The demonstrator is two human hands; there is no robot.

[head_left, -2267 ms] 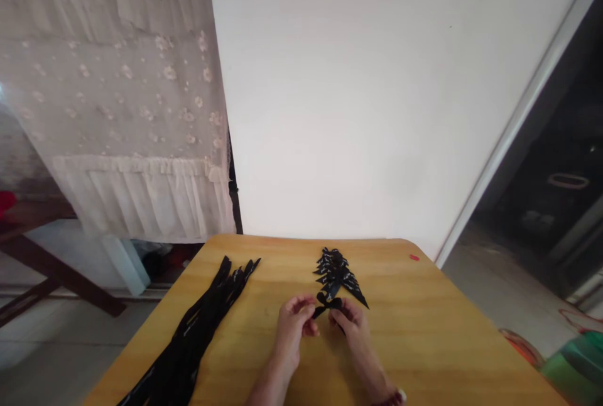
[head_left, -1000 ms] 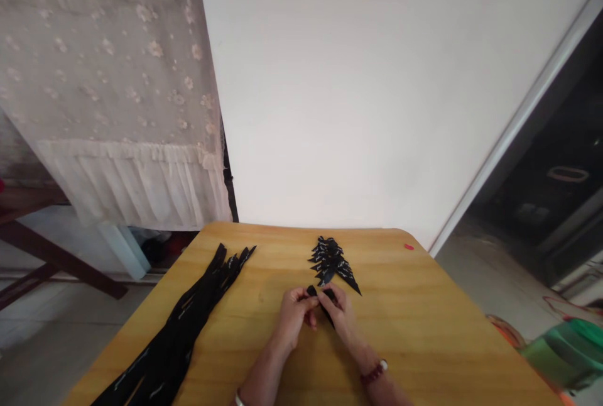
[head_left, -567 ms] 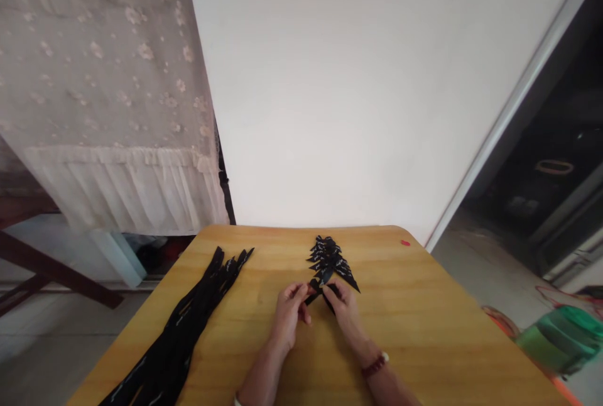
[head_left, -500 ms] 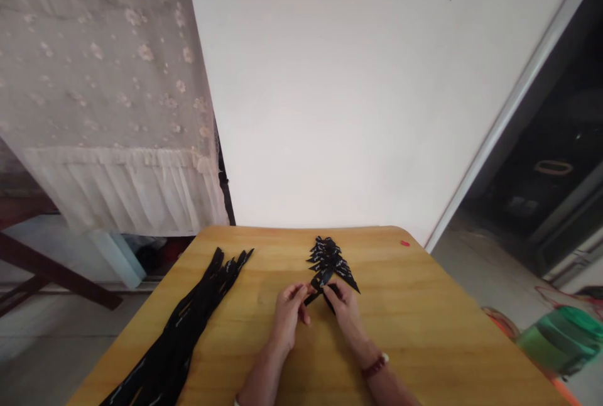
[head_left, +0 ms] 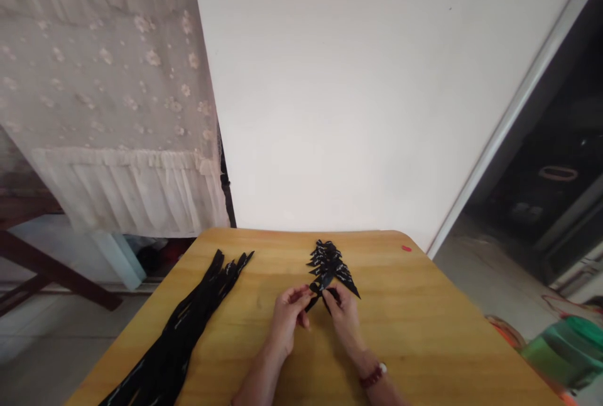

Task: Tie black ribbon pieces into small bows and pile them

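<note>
Both hands pinch a black ribbon bow (head_left: pixel 319 290) over the middle of the wooden table. My left hand (head_left: pixel 289 312) grips its left side between thumb and fingers. My right hand (head_left: pixel 343 312), with a dark red bracelet on the wrist, holds its right side. Two dark ribbon tails slant down between the hands; the fingers cover part of the knot. Just beyond lies an overlapping row of black bows with white print (head_left: pixel 327 257). To the left, a bundle of long black ribbon strips (head_left: pixel 188 324) stretches from the near edge toward the back.
The wooden table (head_left: pixel 424 330) meets a white wall panel (head_left: pixel 330 92) at its far edge. A small red piece (head_left: pixel 406 248) sits near the back right corner. On the floor at right stands a green container (head_left: pixel 565 352). A lace curtain (head_left: pixel 117 98) hangs at left.
My fingers have shifted slightly on the black bow, both hands still pinching it. The camera view has tilted a little. The ribbon bundle and the row of bows are unchanged.
</note>
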